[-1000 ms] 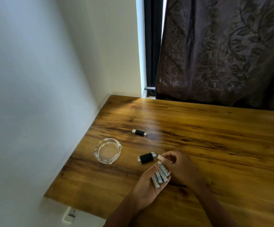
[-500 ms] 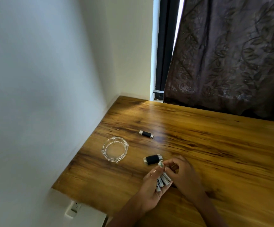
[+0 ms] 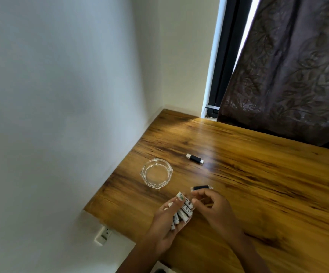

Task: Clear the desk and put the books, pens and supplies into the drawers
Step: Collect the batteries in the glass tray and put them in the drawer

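Note:
My left hand [image 3: 165,221] lies palm up over the desk's front left edge and holds several white batteries [image 3: 184,211], with a finger bent over the topmost one. Just right of them is my right hand [image 3: 215,208], fingers curled with nothing visible inside and the thumb tip by the batteries. A small black device with silver ends [image 3: 201,187] lies on the desk right beyond the right fingertips, partly hidden by them. Farther back lies a second black and silver stick [image 3: 194,159].
A clear glass ashtray [image 3: 156,173] stands on the wooden desk [image 3: 268,194] near its left edge, close to the white wall. A dark patterned curtain [image 3: 289,75] hangs behind the desk. A wall socket [image 3: 103,234] sits below the desk's left corner.
My right hand has let go of the battery it was setting into my left hand and drawn slightly right. The view has tilted and shifted left.

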A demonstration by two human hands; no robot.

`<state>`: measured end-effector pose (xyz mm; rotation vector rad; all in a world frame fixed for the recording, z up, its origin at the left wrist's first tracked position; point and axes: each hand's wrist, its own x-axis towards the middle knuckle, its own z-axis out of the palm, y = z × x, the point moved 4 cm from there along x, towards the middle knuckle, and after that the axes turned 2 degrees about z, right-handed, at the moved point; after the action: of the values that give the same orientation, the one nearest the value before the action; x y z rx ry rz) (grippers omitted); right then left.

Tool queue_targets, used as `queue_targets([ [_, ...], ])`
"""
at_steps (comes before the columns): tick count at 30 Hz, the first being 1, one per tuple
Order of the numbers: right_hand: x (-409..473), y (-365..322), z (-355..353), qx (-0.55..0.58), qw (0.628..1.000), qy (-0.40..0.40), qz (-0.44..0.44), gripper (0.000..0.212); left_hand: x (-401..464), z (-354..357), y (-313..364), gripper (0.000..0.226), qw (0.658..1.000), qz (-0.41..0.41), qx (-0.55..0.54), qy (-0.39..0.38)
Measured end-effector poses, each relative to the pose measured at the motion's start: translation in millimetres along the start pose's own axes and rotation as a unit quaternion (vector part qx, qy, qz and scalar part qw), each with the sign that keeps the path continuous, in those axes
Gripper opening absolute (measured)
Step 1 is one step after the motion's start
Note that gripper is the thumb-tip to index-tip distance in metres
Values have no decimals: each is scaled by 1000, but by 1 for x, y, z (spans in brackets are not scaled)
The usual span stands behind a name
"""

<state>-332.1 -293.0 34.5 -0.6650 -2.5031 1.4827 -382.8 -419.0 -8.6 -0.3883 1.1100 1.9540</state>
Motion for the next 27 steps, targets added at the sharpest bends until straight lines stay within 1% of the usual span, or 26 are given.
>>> queue_targets([
  [2,8,-11,12,8,1000,-20,-16,14,-1,-3,16,36,1000,14,16,3],
  [4,16,-21,21,11,999,-24,-24,14,-1,-7,31,30,999,20,30,8],
  [7,31,-34,34,20,1000,-10,-13,14,5,-14,56,28,999,14,35,15],
  [9,37,-40,37,34,999,12,-3,18,9,-16,68,29,1000,7,29,10],
  [13,50,-43,33,90,991,88,35,23,22,-13,89,39,1000,-15,-9,-13],
  [15,54,-39,29,118,984,121,57,24,32,-13,98,46,999,-24,-30,9],
  [16,56,-37,28,133,980,128,67,24,36,-13,102,46,998,-32,-44,26],
  [18,59,-34,26,163,974,133,83,24,45,-12,107,40,995,-51,-69,52],
  [19,60,-34,26,174,972,136,87,24,48,-10,109,34,993,-61,-82,52],
  [21,62,-34,26,185,969,140,89,24,48,-4,110,23,987,-106,-118,12],
  [22,63,-34,26,188,968,141,90,24,46,0,110,21,983,-123,-139,-9],
  [23,63,-34,26,191,967,141,92,24,46,1,111,23,980,-125,-153,-13],
  [27,59,-29,26,202,964,139,106,25,45,-1,115,25,986,-63,-134,74],
])
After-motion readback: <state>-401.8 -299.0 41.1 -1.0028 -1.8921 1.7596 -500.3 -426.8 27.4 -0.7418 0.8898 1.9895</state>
